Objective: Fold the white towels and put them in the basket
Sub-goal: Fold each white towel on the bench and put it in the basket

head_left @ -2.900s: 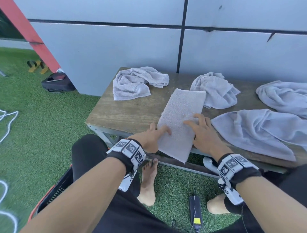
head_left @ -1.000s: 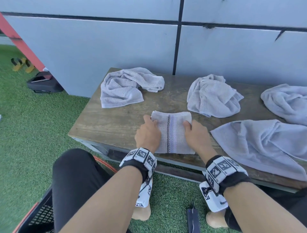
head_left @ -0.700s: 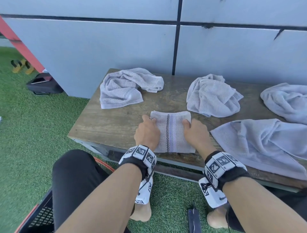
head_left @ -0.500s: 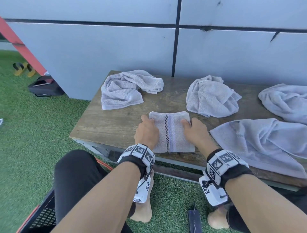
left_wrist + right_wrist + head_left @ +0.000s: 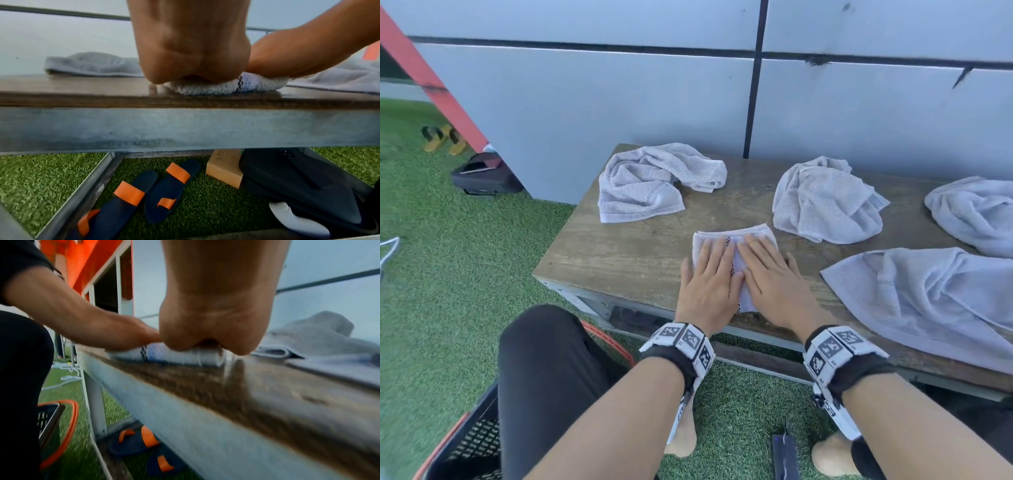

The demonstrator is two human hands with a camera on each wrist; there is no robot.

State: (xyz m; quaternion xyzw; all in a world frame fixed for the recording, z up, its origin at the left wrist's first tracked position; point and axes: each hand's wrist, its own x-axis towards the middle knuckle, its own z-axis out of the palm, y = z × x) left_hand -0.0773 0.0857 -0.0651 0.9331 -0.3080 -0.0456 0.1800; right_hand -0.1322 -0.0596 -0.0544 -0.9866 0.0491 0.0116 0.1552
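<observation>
White terry under both palms: my left hand (image 5: 709, 284) and right hand (image 5: 774, 284) lie flat side by side on the folded towel (image 5: 736, 236), fingers straight and pressing down, gripping nothing. From the head camera I see only the towel's far edge and a sliver of its checked stripe between the hands; the left wrist camera shows what that view hides, the near edge of the folded towel (image 5: 226, 87) as a thick stack of layers with a dark checked band beside a pale blue one, squashed under the heel of the left hand (image 5: 191, 61). The right wrist view, blurred, gives the same stack (image 5: 185, 355) under the right hand (image 5: 213, 324). It sits near the front edge of the wooden bench (image 5: 626, 253). Around it lie four unfolded towels: one at the back left (image 5: 650, 185), one at the back middle (image 5: 825, 202), one spread at the right (image 5: 928, 301) and one at the far right (image 5: 976, 212). The basket (image 5: 469, 445), black mesh with an orange rim, stands on the green turf (image 5: 448, 274) by my left knee. Only the wrist views show navy sandals with orange straps (image 5: 144, 191) under the bench.
</observation>
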